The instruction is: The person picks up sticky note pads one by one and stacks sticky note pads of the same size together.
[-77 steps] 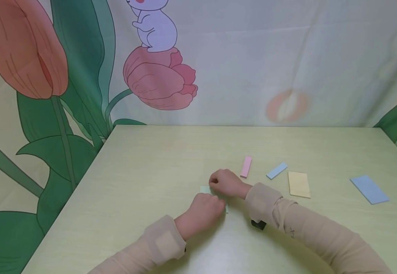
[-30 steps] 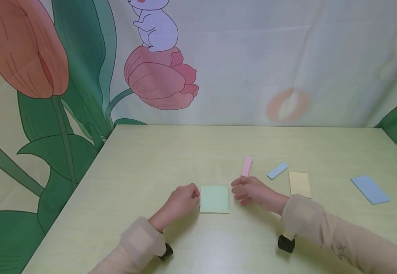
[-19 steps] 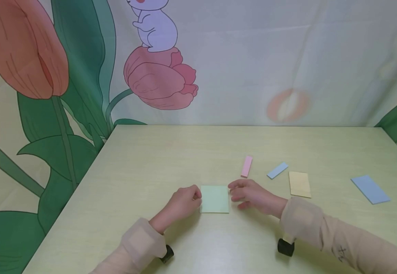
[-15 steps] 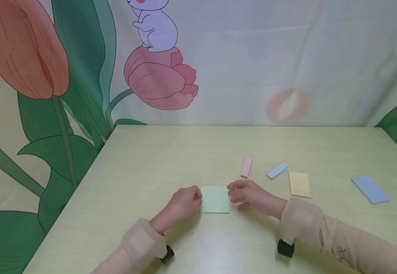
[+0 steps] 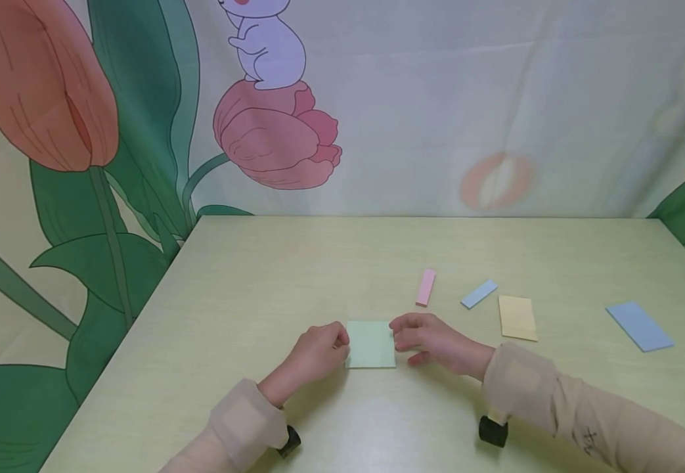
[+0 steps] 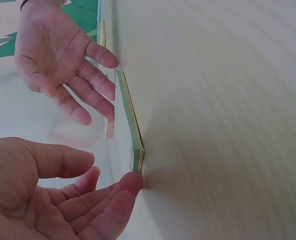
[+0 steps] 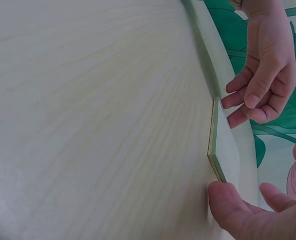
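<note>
A square light green sticky note pad [image 5: 371,344] lies on the table between both hands. In the wrist views a pale yellow layer [image 7: 211,145] shows beneath the green one. My left hand [image 5: 314,355] is at the pad's left edge, its fingertips [image 6: 133,181] against the side and its thumb held away. Across from it, my right hand [image 5: 433,340] has spread, gently bent fingers, with the fingertips right at the right edge. Neither thumb closes on the pad.
Beyond the right hand lie a narrow pink strip pad [image 5: 425,288], a narrow blue strip pad [image 5: 479,294] and a cream rectangular pad [image 5: 517,318]. A blue rectangular pad [image 5: 640,326] is farther right. A printed cloth [image 5: 401,118] hangs behind the table [image 5: 247,282].
Earlier both hands covered the green pad together; they have since parted to its two sides. Over the last second the right hand has edged left to the pad, and the left slightly right.
</note>
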`<act>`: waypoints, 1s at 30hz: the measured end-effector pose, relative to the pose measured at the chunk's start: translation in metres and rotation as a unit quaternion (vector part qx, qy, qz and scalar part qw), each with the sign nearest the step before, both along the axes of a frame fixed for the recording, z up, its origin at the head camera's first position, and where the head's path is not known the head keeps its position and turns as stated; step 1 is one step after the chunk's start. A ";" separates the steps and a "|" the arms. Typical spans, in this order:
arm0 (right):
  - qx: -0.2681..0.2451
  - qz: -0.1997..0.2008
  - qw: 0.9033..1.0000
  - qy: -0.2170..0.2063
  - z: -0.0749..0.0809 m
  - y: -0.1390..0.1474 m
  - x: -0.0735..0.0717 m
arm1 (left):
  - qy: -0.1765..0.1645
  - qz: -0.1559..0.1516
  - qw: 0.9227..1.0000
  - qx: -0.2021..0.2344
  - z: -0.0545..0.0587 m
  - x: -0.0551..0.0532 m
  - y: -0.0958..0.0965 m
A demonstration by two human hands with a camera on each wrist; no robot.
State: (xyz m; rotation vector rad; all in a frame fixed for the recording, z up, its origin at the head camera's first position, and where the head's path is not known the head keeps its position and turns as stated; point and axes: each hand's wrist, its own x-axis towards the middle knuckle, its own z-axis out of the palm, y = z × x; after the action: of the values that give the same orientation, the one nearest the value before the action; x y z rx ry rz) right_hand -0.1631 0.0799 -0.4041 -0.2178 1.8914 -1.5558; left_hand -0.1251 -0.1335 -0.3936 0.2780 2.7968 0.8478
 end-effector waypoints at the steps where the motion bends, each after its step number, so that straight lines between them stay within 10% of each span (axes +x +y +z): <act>1: 0.000 -0.001 1.000 0.000 0.000 0.000 0.000 | 0.001 0.000 1.000 0.000 0.000 0.000 0.000; 30: -0.018 -0.028 0.998 -0.057 0.006 0.001 0.005 | 0.007 0.007 1.000 -0.012 -0.002 0.000 0.002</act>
State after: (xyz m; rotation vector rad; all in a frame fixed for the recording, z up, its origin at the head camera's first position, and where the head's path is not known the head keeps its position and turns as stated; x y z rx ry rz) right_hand -0.1583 0.0813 -0.3979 -0.0905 1.7953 -1.6054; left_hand -0.1246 -0.1320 -0.3956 0.2629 2.8230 0.8191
